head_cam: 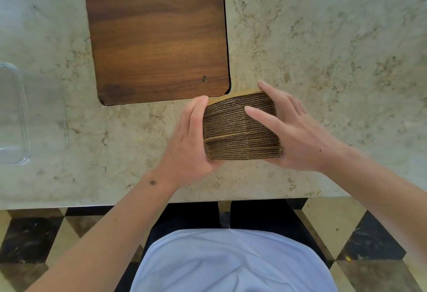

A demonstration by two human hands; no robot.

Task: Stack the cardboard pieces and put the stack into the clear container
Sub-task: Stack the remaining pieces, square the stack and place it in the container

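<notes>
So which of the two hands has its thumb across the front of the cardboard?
The right hand: its thumb lies over the cardboard stack's near face. The left hand presses flat against the stack's left side.

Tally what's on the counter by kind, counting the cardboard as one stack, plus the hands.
Cardboard stack: 1
Wooden board: 1
Clear container: 1
Hands: 2, left hand and right hand, both flat against the stack's sides
Total: 5

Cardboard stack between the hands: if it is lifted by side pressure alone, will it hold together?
Probably only loosely. The cardboard stack is many separate corrugated sheets, and a gap shows partway down, so layers may slip or fan. The left hand and right hand only flank it with straight fingers; support from below seems safer.
</notes>
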